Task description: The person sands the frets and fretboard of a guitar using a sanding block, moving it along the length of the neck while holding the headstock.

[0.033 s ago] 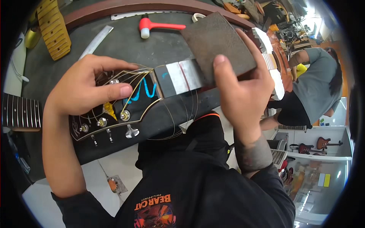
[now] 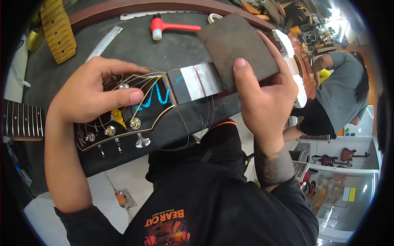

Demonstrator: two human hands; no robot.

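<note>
With my right hand (image 2: 266, 94) I'm pinching the brown slab (image 2: 234, 47) over the taped neck (image 2: 189, 84), thumb on face, fingers along its right edge, a sensible hold for something seemingly stiff, while my left hand (image 2: 92, 92) is spreading thumb and forefinger across the headstock (image 2: 145, 115).

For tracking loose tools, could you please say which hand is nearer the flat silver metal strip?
Left. The left hand, over the glossy black guitar headstock, is close to the metal strip's lower end; the right hand, holding the flat brown plate, is well to its right.
</note>
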